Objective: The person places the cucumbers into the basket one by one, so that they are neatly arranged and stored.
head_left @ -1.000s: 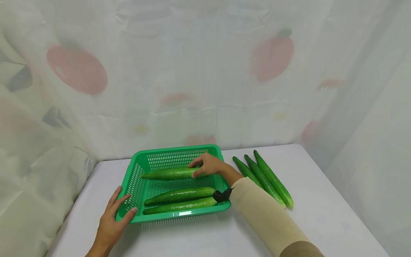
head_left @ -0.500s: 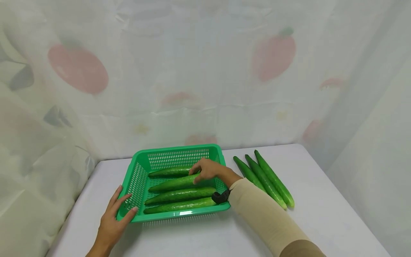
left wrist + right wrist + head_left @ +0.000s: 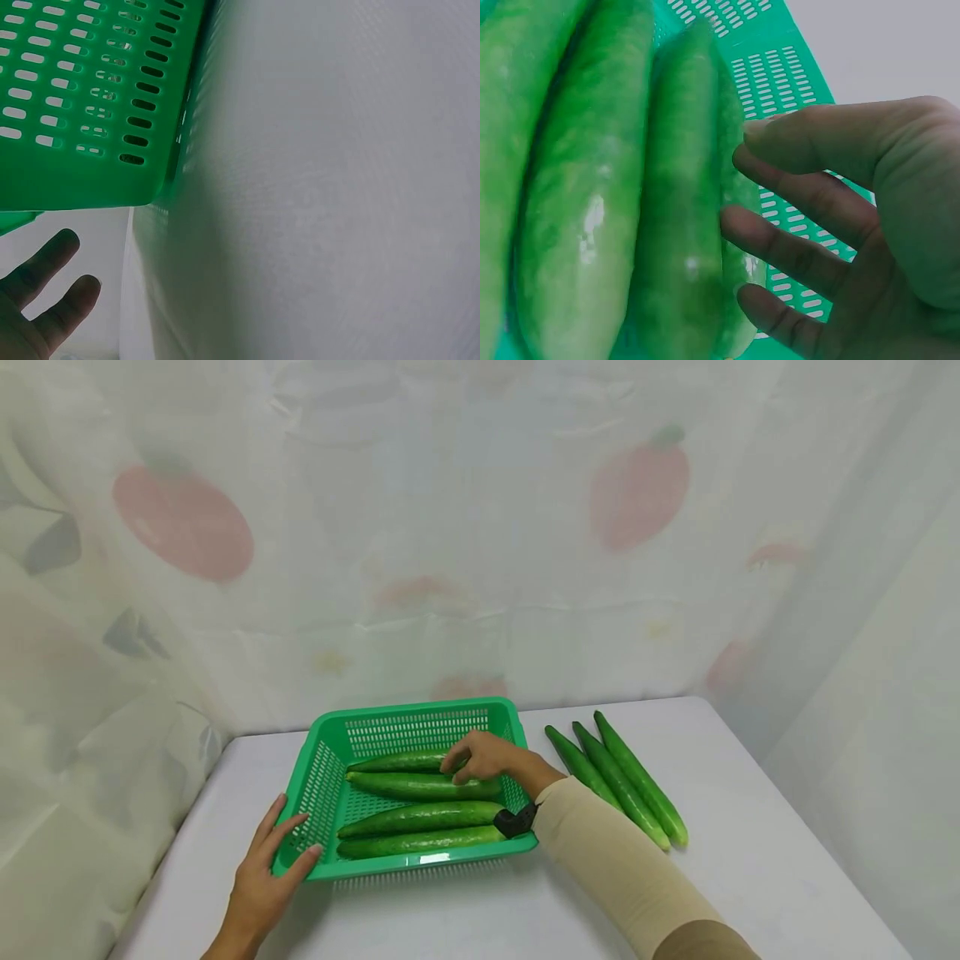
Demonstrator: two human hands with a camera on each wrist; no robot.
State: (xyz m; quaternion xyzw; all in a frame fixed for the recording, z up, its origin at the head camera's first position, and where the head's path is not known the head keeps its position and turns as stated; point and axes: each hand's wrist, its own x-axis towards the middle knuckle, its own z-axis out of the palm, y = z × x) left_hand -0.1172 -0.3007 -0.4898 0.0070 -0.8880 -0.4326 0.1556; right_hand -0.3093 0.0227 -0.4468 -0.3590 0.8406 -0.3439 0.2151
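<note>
Several cucumbers lie side by side in a green plastic basket (image 3: 412, 708). My right hand (image 3: 483, 756) hangs over the right part of the basket, fingers loosely bent. Below its fingertips is the second cucumber from the back (image 3: 408, 787), and the rearmost cucumber (image 3: 397, 762) runs partly behind the hand. In the right wrist view, thumb and fingers stand apart with nothing gripped between them. Nearer the front lie two more cucumbers (image 3: 420, 817). My left hand (image 3: 258, 881) rests at the basket's near left corner, its thumb on the rim and the other fingers extended.
Three cucumbers (image 3: 618, 772) lie slanted together on the white table (image 3: 750, 860), right of the basket and beyond the right sleeve (image 3: 622, 860). Behind stands a pale curtain (image 3: 487, 568) with faded fruit prints, and similar sheets hang at both sides.
My right hand has lowered a cucumber into the basket and let go of it. That cucumber's left end has swung back toward the rearmost one. The left hand has stayed put.
</note>
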